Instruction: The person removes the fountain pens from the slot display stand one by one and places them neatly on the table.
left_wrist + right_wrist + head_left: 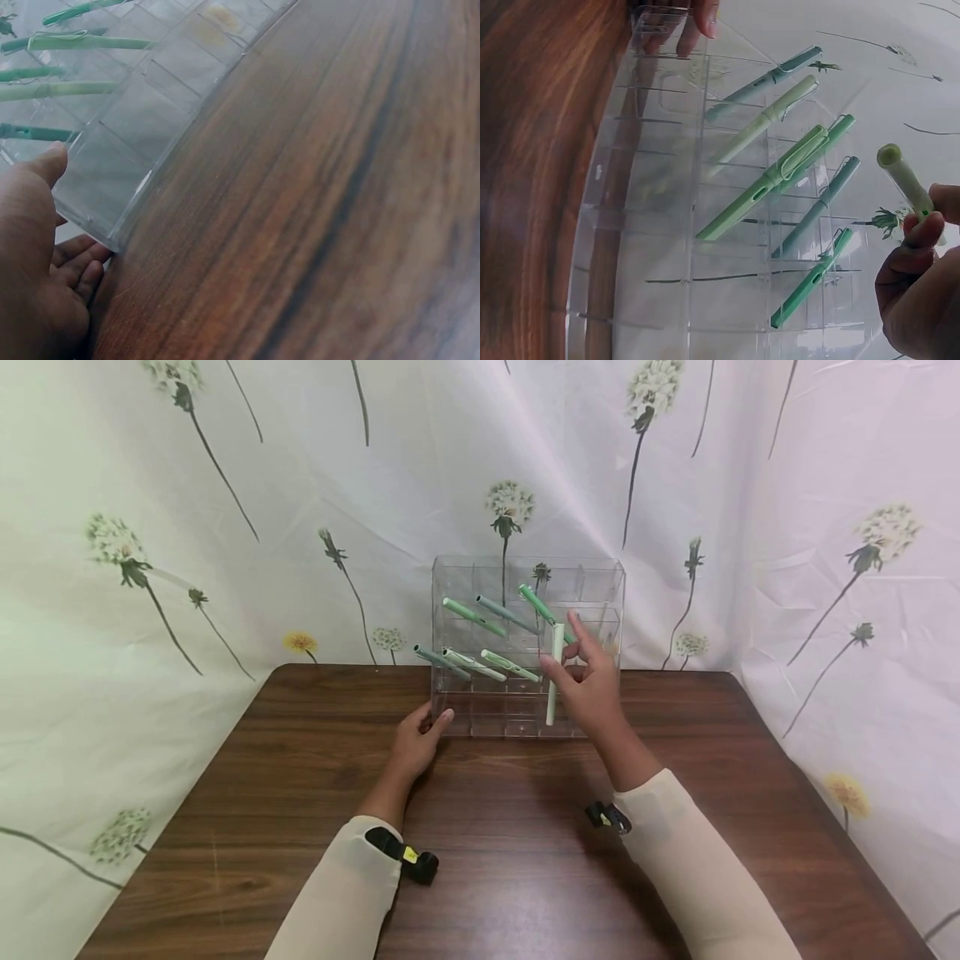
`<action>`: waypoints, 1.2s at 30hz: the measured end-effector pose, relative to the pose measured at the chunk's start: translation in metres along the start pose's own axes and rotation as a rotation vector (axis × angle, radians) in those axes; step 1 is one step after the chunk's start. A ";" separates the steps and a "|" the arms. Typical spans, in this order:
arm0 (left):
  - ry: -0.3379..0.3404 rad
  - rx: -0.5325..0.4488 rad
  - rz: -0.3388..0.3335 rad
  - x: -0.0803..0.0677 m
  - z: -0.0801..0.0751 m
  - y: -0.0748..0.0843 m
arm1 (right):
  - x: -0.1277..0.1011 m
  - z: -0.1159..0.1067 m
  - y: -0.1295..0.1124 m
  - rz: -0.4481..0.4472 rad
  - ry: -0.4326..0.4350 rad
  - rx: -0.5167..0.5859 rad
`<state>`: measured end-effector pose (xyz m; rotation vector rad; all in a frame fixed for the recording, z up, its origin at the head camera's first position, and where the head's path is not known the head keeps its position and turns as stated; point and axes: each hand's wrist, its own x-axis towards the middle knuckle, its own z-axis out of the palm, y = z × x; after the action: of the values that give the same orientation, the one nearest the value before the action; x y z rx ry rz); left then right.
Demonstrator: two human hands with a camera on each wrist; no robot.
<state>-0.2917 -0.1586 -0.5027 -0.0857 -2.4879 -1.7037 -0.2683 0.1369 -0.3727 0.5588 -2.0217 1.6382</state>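
A clear acrylic organizer (525, 578) with many small compartments stands at the back middle of the wooden table (495, 868). Several green pens (474, 617) stick out of its upper cells at a slant. My left hand (432, 722) holds the organizer's lower left corner, thumb (46, 166) on the front face (150, 112) and fingers curled round the side. My right hand (561, 665) pinches a pale green pen (552, 697) upright in front of the organizer's right half. In the right wrist view that pen (904, 177) sits between thumb and finger, beside the slanted pens (769, 180).
A white curtain (225, 527) printed with dandelions hangs close behind the table and along both sides. The table's brown top stretches bare-wooded toward me, and its right edge (810, 793) runs near the curtain. Both forearms wear cream sleeves.
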 end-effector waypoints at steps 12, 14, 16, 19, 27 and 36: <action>-0.006 0.009 -0.001 -0.001 0.000 0.002 | -0.017 -0.016 0.007 0.062 -0.018 -0.090; -0.003 0.007 0.003 -0.001 0.000 0.002 | -0.020 -0.019 0.006 0.097 -0.040 -0.083; 0.002 0.010 0.005 0.000 0.000 0.002 | -0.022 -0.022 0.006 0.131 -0.064 -0.100; 0.003 0.012 0.003 0.000 -0.001 0.002 | -0.026 -0.026 0.005 0.179 -0.098 -0.134; -0.008 0.007 -0.008 0.000 -0.002 0.001 | -0.037 -0.043 0.006 0.260 -0.132 -0.193; -0.001 0.007 -0.016 -0.001 -0.002 0.001 | -0.048 -0.069 0.009 0.341 -0.182 -0.265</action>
<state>-0.2909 -0.1596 -0.5009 -0.0664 -2.5010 -1.7014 -0.2280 0.2067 -0.3967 0.2875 -2.5328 1.5054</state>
